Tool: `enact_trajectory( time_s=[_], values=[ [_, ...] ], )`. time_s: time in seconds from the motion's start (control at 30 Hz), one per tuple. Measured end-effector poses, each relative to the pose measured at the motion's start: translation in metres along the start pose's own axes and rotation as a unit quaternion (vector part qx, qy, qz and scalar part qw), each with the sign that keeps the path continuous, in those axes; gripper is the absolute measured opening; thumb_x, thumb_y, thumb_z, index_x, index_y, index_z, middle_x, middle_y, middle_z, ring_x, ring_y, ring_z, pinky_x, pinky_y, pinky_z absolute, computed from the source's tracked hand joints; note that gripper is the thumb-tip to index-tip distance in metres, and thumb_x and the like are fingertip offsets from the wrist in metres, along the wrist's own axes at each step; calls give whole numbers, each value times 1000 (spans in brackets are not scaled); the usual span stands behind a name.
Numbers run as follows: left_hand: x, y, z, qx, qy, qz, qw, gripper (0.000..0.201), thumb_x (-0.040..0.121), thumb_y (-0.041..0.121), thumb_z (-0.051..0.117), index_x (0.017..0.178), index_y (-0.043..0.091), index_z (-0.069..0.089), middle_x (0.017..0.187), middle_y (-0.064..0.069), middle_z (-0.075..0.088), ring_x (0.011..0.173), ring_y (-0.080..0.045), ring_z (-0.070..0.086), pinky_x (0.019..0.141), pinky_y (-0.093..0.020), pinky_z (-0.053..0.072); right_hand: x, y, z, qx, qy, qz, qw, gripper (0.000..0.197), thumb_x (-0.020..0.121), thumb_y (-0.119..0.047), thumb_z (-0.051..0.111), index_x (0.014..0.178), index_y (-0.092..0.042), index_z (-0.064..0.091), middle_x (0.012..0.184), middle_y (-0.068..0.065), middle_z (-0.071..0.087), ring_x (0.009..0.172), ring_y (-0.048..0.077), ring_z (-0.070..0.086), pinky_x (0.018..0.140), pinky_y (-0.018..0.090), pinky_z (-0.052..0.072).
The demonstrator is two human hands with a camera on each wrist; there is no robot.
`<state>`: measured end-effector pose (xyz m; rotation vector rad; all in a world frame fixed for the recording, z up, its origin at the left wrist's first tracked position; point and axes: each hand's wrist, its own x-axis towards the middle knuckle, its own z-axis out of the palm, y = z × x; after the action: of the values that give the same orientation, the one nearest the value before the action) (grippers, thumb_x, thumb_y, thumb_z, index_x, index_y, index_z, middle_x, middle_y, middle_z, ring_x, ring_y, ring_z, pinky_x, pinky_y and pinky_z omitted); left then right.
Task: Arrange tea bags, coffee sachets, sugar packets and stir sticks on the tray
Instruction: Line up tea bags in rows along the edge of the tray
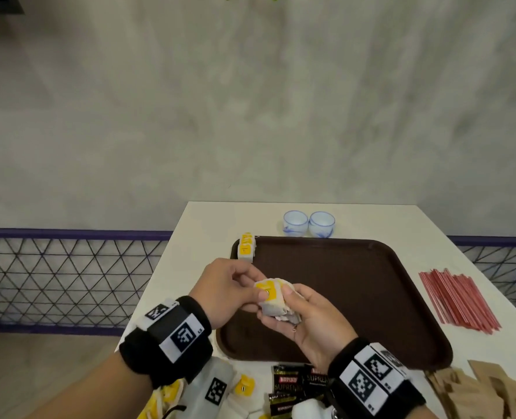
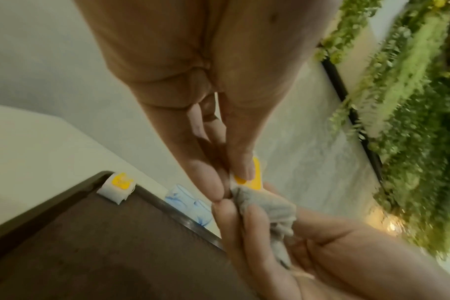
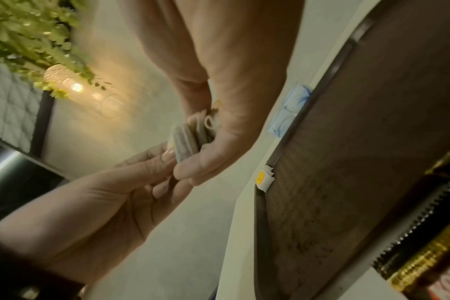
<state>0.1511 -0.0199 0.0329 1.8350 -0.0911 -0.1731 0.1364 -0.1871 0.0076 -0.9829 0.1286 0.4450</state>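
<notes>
Tea bags [image 1: 271,300], a small soft stack held mid-frame over the brown tray [image 1: 371,297]: the right hand [image 1: 308,319] cups them, fingers curled, while the left hand [image 1: 229,285] pinches the top yellow tag. Light, limp, tear-prone paper; best gripped by the edges.

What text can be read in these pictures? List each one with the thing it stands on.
"KOPIKO": red label on a black coffee sachet, near table edge.
"SUPREM": gold letters on the same sachet, cut off by the right wrist.
"SUPRE": on the neighbouring sachet, also cut off.
Small letters on the wrist bands: too small to read.
Yellow tea bag tag mark: too blurred.
Wrist views: sachet print unreadable.
</notes>
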Motion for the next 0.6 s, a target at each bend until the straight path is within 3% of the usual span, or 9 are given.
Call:
enact_trajectory(
  time_s=[0.17,0.3,0.37,0.5,0.6],
  values=[
    [25,-17,-21,-24,10,-22,999,9,79,-2,69,84,5,68,82,-15,58,64,-22,68,62,-26,60,18,-3,-16,-10,60,1,998,24,94,-12,54,107,7,59,102,28,67,88,34,67,67,35,60],
    [74,-49,-45,122,40,-41,991,14,80,0,70,77,13,66,81,-5,57,59,-16,65,63,-28,59,24,-11,-28,-77,91,0,993,20,93,-13,56,101,4,63,107,30,64,92,36,67,69,35,60],
    [98,-62,-48,186,36,-47,981,18,80,2,71,73,18,64,77,0,57,53,-10,62,58,-23,57,26,-15,-34,-103,85,0,991,21,94,-14,56,100,4,64,108,29,64,92,36,67,72,37,60],
    [138,-75,-45,240,21,-47,969,14,80,3,71,80,15,63,77,1,56,53,-11,59,48,-17,51,29,-22,-41,-124,77,-5,989,23,93,-16,56,102,3,65,104,27,67,88,34,70,72,37,59],
    [162,-80,-44,270,25,-33,962,16,77,7,74,75,19,63,78,-2,60,62,-13,58,53,-15,46,32,-25,-43,-119,65,3,991,25,92,-17,57,104,4,64,101,27,69,86,33,70,74,38,58]
  ],
)
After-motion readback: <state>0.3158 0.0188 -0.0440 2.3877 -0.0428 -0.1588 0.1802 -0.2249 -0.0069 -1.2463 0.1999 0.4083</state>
